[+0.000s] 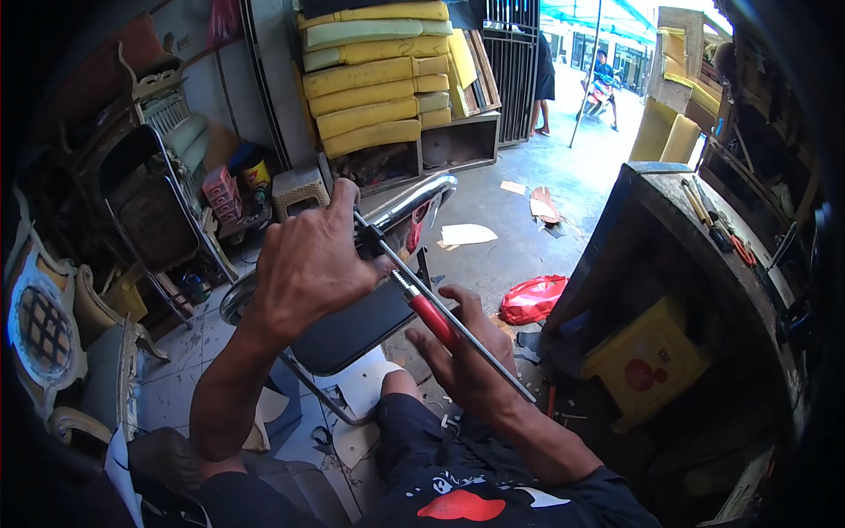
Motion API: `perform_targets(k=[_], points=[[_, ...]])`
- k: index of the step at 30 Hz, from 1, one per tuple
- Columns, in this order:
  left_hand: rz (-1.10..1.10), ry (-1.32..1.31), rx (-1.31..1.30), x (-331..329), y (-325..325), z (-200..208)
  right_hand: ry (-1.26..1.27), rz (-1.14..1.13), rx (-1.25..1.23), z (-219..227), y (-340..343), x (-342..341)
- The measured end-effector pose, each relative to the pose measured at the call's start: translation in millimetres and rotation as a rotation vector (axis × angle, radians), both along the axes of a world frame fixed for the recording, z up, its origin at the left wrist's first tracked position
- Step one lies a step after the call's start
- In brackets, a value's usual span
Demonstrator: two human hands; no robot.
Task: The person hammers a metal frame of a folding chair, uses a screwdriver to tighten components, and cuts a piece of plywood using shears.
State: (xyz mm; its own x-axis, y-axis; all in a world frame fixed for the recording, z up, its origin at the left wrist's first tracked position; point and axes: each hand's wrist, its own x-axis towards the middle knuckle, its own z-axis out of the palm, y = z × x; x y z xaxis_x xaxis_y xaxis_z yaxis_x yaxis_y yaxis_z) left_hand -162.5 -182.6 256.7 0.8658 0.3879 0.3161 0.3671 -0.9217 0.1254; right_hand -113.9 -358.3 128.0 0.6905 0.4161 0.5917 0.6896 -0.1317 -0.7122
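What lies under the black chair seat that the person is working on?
Under the seat show white paper scraps on the tiled floor, a grey chair leg and the person's knee. The seat, the left hand and its forearm cover the rest.

Two hands (pixel 308 264), one screwdriver (pixel 436 321), perhaps ten cushions (pixel 365 92).

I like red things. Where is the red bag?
In the head view, the red bag lies on the floor right of the right hand, beside the dark wooden bench.
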Motion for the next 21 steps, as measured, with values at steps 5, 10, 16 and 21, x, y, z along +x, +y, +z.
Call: perform_targets(k=[5,10,16,21], points=[[-0.005,0.003,0.016,0,-2,1,0.342,0.104,-0.191,2,-6,18],[-0.001,-0.007,0.029,-1,-3,2,-0.064,0.028,-0.074,10,-8,6],[0.002,-0.001,0.017,-1,-6,3,0.145,0.067,-0.062,5,-12,3],[-0.010,-0.013,0.018,1,-5,2,-0.138,0.019,0.068,-8,-8,0]])
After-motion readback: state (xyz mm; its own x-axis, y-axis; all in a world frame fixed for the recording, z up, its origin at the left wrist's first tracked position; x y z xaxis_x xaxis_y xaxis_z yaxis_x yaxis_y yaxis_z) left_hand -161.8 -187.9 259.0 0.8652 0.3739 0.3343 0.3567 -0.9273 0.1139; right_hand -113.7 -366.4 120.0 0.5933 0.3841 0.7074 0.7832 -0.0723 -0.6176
